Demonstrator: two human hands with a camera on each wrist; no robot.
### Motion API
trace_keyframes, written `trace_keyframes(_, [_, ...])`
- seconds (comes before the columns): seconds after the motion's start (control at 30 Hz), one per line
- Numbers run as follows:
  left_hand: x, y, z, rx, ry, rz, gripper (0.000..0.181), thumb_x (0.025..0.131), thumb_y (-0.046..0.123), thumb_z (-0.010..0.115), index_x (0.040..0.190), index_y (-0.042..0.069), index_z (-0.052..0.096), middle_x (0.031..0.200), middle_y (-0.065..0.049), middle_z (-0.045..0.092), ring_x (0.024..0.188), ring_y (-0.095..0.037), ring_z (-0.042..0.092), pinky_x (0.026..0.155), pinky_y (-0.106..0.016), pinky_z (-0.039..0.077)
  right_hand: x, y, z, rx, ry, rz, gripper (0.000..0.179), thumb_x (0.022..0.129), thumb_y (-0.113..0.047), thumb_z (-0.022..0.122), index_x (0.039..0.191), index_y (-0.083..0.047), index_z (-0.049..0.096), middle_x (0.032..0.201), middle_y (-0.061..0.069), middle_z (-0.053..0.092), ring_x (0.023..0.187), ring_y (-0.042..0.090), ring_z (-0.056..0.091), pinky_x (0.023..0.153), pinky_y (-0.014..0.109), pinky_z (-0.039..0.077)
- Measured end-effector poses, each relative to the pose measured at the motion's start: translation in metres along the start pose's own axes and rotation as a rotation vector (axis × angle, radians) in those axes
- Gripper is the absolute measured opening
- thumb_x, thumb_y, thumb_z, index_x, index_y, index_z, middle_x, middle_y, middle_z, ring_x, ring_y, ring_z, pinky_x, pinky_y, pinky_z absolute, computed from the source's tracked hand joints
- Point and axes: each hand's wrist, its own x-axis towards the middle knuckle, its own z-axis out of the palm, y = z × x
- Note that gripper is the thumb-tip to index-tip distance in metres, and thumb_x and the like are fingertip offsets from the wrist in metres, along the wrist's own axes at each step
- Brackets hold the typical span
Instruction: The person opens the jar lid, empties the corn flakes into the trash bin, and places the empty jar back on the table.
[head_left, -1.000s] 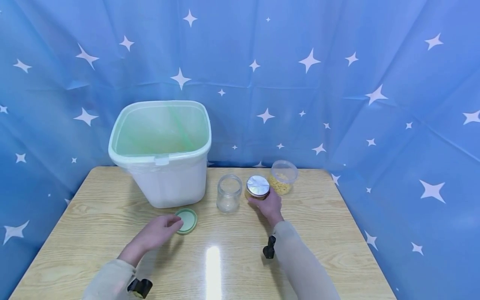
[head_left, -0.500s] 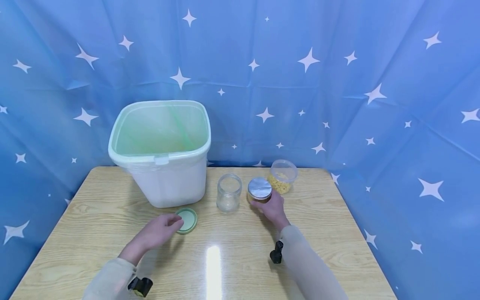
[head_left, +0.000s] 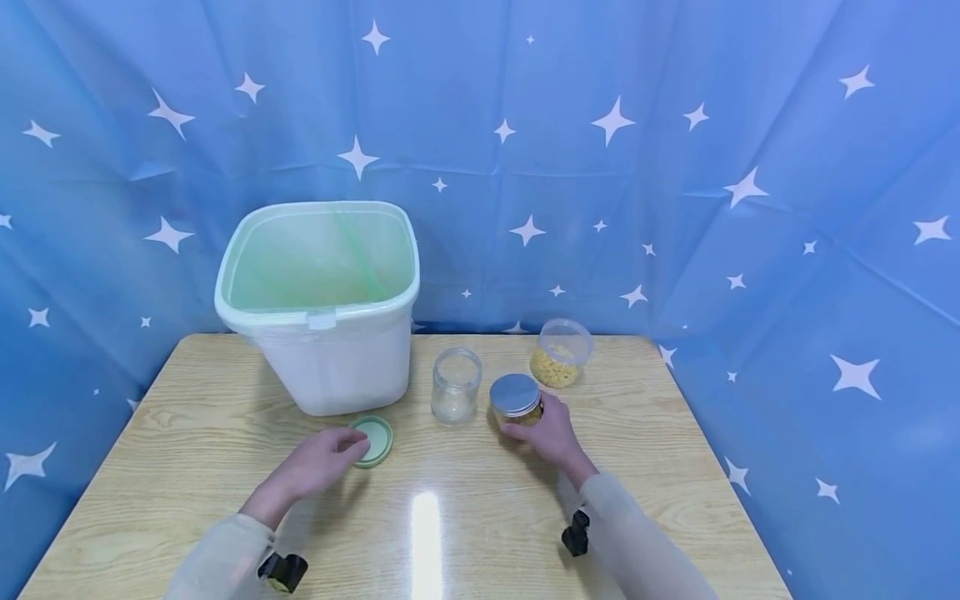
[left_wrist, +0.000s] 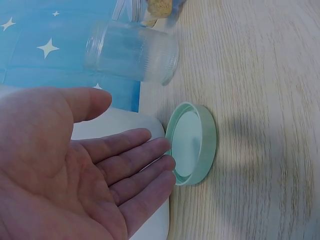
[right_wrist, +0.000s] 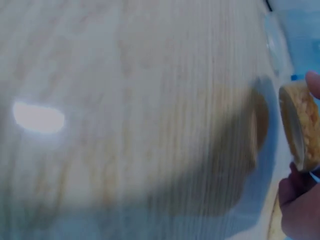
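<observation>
My right hand (head_left: 553,429) grips a clear jar with a silver lid (head_left: 515,393), thumb on its near side and fingers around the far right. In the right wrist view the jar (right_wrist: 306,125) shows yellow-orange pieces inside and its base stands off the table, above its shadow. My left hand (head_left: 311,465) hovers by a round pale green lid (head_left: 380,442) on the table. Seen from the left wrist, that hand (left_wrist: 95,165) has its palm bare and fingers loosely extended, the fingertips right at the lid's rim (left_wrist: 206,145).
A glass jar (head_left: 456,387) without a lid stands between the hands. Behind the right hand is a clear plastic tub (head_left: 558,368) with yellow pieces. A large white bin (head_left: 345,358) with a green-lined mouth stands back left, before a blue star-patterned curtain (head_left: 675,167).
The right hand has drawn the silver-lidded jar away from the plastic tub, toward the front of the table. The left hand and green lid have stayed in place.
</observation>
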Motion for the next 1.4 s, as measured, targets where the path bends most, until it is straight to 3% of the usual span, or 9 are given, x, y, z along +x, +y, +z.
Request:
trace_keyframes(0.37, [0.009, 0.011, 0.012, -0.015, -0.032, 0.028, 0.050, 0.099, 0.043, 0.053, 0.130, 0.005, 0.060, 0.124, -0.010, 0.067, 0.117, -0.031, 0.061, 0.097, -0.050, 0.051, -0.019, -0.008, -0.003, -0.027, -0.122, -0.051, 0.074, 0.068, -0.035, 0.090, 0.132, -0.016, 0.057, 0.121, -0.001, 0.067, 0.117, 0.018, 0.060, 0.105, 0.044, 0.046])
trace_keyframes(0.67, [0.020, 0.021, 0.025, -0.013, -0.034, 0.106, 0.045, 0.097, 0.036, 0.057, 0.127, 0.003, 0.062, 0.119, -0.007, 0.069, 0.112, -0.025, 0.064, 0.095, -0.045, 0.053, -0.030, -0.016, -0.002, -0.022, -0.209, -0.143, 0.070, 0.067, -0.028, 0.090, 0.129, -0.019, 0.058, 0.117, -0.005, 0.068, 0.110, 0.015, 0.062, 0.101, 0.039, 0.048])
trace_keyframes(0.9, [0.034, 0.026, 0.041, -0.043, -0.089, 0.169, 0.048, 0.098, 0.035, 0.056, 0.129, -0.001, 0.059, 0.127, -0.015, 0.065, 0.117, -0.031, 0.062, 0.099, -0.047, 0.051, -0.038, -0.029, 0.001, -0.061, -0.270, -0.192, 0.067, 0.066, -0.035, 0.089, 0.126, -0.030, 0.059, 0.110, -0.015, 0.067, 0.101, 0.008, 0.061, 0.093, 0.031, 0.049])
trace_keyframes(1.1, [0.039, 0.034, 0.054, -0.080, -0.128, 0.252, 0.054, 0.099, 0.037, 0.054, 0.137, -0.002, 0.052, 0.138, -0.020, 0.056, 0.127, -0.038, 0.054, 0.105, -0.054, 0.045, -0.042, -0.036, 0.008, -0.053, -0.321, -0.273, 0.065, 0.067, -0.034, 0.089, 0.125, -0.031, 0.060, 0.106, -0.016, 0.068, 0.091, 0.006, 0.063, 0.082, 0.024, 0.052])
trace_keyframes(1.4, [0.043, 0.048, 0.069, -0.102, -0.190, 0.306, 0.073, 0.092, 0.053, 0.060, 0.149, 0.012, 0.040, 0.149, -0.015, 0.047, 0.137, -0.037, 0.045, 0.110, -0.056, 0.041, -0.045, -0.042, 0.019, -0.100, -0.352, -0.348, 0.058, 0.066, -0.039, 0.087, 0.118, -0.031, 0.062, 0.097, -0.016, 0.067, 0.082, 0.004, 0.061, 0.072, 0.021, 0.053])
